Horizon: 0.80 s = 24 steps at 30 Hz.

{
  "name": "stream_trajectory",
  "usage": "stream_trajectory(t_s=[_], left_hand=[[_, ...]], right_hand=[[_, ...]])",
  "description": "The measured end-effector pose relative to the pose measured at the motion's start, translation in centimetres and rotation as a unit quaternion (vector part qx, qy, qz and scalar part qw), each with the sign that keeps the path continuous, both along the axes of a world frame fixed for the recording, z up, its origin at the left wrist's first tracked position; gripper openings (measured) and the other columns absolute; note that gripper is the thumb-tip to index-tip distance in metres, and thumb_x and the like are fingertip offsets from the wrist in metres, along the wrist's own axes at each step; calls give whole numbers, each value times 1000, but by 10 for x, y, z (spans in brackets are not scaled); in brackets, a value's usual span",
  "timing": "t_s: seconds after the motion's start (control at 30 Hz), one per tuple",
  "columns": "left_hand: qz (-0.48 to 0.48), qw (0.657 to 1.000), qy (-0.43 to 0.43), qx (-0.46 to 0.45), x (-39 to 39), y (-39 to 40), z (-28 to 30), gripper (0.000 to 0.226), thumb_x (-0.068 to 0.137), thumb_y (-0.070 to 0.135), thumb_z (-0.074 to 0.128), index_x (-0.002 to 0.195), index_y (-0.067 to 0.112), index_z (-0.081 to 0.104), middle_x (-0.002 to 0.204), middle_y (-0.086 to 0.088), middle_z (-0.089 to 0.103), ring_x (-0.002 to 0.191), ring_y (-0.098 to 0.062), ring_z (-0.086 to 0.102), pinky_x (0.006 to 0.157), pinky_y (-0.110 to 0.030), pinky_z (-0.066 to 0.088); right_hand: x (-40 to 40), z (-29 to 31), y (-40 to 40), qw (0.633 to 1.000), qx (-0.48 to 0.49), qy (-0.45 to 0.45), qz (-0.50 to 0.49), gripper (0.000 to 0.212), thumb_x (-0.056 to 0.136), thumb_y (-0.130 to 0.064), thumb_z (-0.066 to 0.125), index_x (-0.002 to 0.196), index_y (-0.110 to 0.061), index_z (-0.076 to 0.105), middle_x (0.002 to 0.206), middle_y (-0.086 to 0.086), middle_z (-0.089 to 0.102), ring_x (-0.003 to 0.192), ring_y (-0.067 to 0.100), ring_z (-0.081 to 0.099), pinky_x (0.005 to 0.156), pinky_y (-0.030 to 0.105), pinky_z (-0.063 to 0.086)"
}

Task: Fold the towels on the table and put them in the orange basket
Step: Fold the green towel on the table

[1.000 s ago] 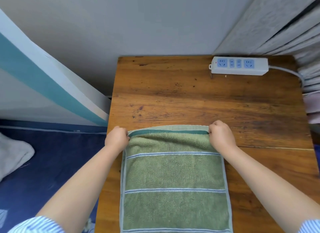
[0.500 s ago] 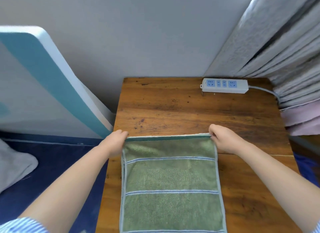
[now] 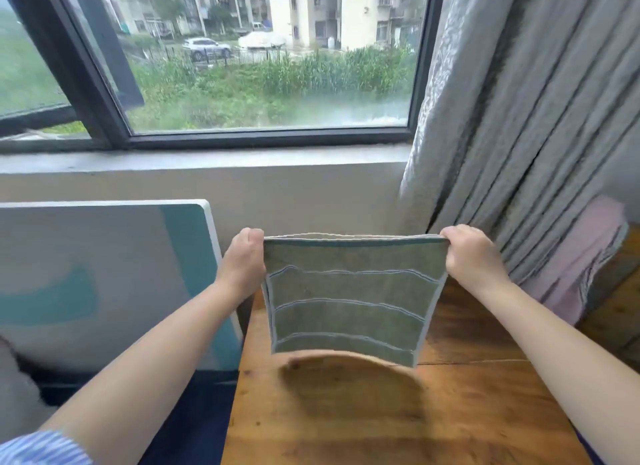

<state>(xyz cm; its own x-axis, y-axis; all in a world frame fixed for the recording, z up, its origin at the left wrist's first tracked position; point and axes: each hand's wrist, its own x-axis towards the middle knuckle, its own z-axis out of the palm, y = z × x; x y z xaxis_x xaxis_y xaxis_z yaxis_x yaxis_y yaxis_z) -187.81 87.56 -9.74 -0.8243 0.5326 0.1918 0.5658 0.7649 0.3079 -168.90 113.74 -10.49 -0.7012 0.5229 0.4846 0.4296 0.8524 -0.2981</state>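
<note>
A green towel [image 3: 349, 302] with pale blue stripes hangs in the air above the wooden table [image 3: 381, 412], folded double along its top edge. My left hand [image 3: 244, 257] pinches its top left corner and my right hand [image 3: 467, 253] pinches its top right corner. The towel's lower edge swings clear of the tabletop and casts a shadow on the wood. The orange basket is not in view.
A grey curtain [image 3: 512, 135] hangs at the right with a pink cloth [image 3: 581, 253] beside it. A grey and teal board [image 3: 114, 281] leans against the wall left of the table. A window [image 3: 263, 56] lies straight ahead above a sill.
Both hands have lifted the towel off the table by its far corners and hold it up hanging. The view has tilted up from the tabletop to the window.
</note>
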Motion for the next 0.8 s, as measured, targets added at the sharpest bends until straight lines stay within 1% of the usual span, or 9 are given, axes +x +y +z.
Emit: stream_trajectory(t_s=[0.17,0.27,0.3,0.4,0.43,0.53,0.6,0.67,0.8], left_hand=[[19,983,116,139,19,-2,57,34,88,-8,40,120,-9,49,122,-26,49,117,-38,43,93,-44,35],[19,976,122,181,35,0,77,33,90,-5,42,121,-10,49,124,-28,49,117,-40,44,93,-45,35],[9,983,103,154,37,0,80,31,90,-3,41,120,-7,50,124,-26,50,116,-39,46,91,-44,37],[-48,998,47,-7,31,-3,77,28,91,-2,36,112,-1,55,119,-19,57,110,-35,52,89,-38,41],[-59,997,43,-26,30,-4,75,28,91,-3,37,112,-1,56,118,-19,59,109,-34,53,90,-37,41],[-55,993,78,74,35,1,76,28,89,-5,43,111,-5,59,113,-23,61,107,-37,55,90,-37,41],[-37,987,107,116,39,7,78,27,88,-6,44,110,-5,61,110,-25,62,105,-38,56,87,-37,40],[-28,992,87,92,39,9,77,27,88,-7,42,107,-4,61,109,-24,62,104,-37,55,84,-36,40],[-19,999,28,-8,40,6,59,27,87,-4,41,102,1,63,110,-19,63,101,-35,57,80,-35,45]], right_hand=[[13,59,-12,980,70,185,-28,27,64,18,45,84,13,62,80,33,60,78,47,57,67,41,48],[27,74,-13,964,91,242,-57,28,64,21,53,90,13,59,86,34,58,85,39,52,74,35,32],[32,76,-10,971,92,212,-55,27,68,18,51,93,13,59,89,34,58,89,41,52,76,35,31],[43,76,4,997,4,-71,-35,31,81,7,41,106,4,59,108,26,58,107,39,51,84,37,40],[47,75,8,995,-12,-96,-29,34,83,3,37,108,2,60,110,25,58,110,37,50,84,37,42],[56,85,9,999,16,27,-24,49,70,-4,26,99,8,64,96,32,61,99,43,55,77,42,46],[56,86,11,994,48,92,-34,46,68,-2,29,93,10,65,90,34,60,92,46,55,74,45,47],[53,88,14,997,39,53,-35,40,76,1,31,99,7,64,99,31,60,99,44,55,79,43,46],[50,77,20,991,-10,-130,-29,35,83,1,44,111,-9,63,115,18,63,113,34,51,90,34,43]])
